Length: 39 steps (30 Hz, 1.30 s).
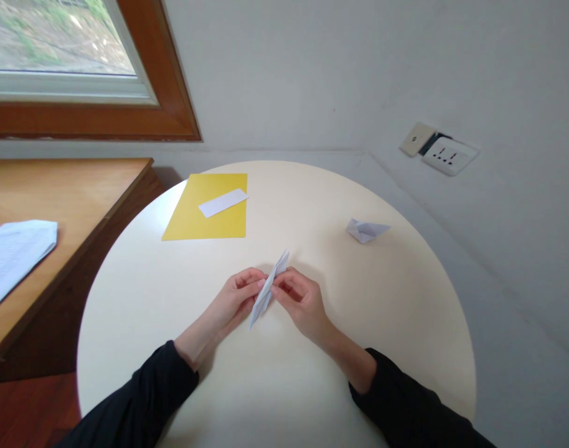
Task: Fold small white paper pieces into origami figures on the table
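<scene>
Between my two hands is a folded white paper (264,297), long and narrow with pointed ends, held tilted above the table. My left hand (235,298) pinches it from the left side, thumb on the near face. From the right, my right hand (303,298) pinches its edge between thumb and fingers. The fingertips hide the middle of the folds. Farther off to the right, a second folded white paper shape (366,231) with a pointed end rests on the table.
A yellow sheet (186,218) with a white paper strip (223,203) on it lies at the back left of the round white table (135,298). At left stands a wooden desk (102,180) with papers (18,255). A wall with a socket (449,155) is behind.
</scene>
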{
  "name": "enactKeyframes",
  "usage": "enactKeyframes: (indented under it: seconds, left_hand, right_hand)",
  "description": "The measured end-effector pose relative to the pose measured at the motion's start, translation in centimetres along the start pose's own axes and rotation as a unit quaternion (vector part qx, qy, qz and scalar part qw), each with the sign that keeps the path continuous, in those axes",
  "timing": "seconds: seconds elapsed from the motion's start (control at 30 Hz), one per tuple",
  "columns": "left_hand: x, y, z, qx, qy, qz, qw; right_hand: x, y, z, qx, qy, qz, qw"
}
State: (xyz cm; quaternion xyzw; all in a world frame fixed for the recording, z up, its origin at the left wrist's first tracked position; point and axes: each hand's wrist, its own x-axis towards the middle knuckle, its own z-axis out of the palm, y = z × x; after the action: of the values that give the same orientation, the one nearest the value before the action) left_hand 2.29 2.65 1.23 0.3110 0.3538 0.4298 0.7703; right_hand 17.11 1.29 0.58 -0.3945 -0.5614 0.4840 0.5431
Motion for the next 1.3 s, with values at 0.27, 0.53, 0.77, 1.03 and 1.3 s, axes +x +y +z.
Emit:
enactKeyframes:
  seconds: [0.27,0.53,0.77,1.03,1.3]
  left_hand:
    - [-0.25,0.31,0.08,0.003,-0.045,-0.029,0.999]
    - [-0.35,0.64,0.43,0.068,-0.026,-0.003,0.997]
    - [-0.39,0.78,0.39,0.078,-0.033,-0.004,0.996]
    - [-0.33,0.44,0.13,0.067,-0.037,-0.011,0.997]
    - [-0.45,0.70,0.02,0.081,-0.063,0.001,0.995]
  right_hand:
    - [-0.13,0.46,0.32,0.053,0.000,0.031,0.998]
    - [-0.13,0.60,0.19,-0.010,-0.003,-0.016,1.000]
    - [-0.26,0.74,-0.04,-0.063,-0.005,-0.074,0.995]
    - [-0.46,0.53,-0.13,-0.133,-0.005,-0.169,0.976]
    - [-0.45,0.47,-0.38,-0.174,-0.021,-0.198,0.964]
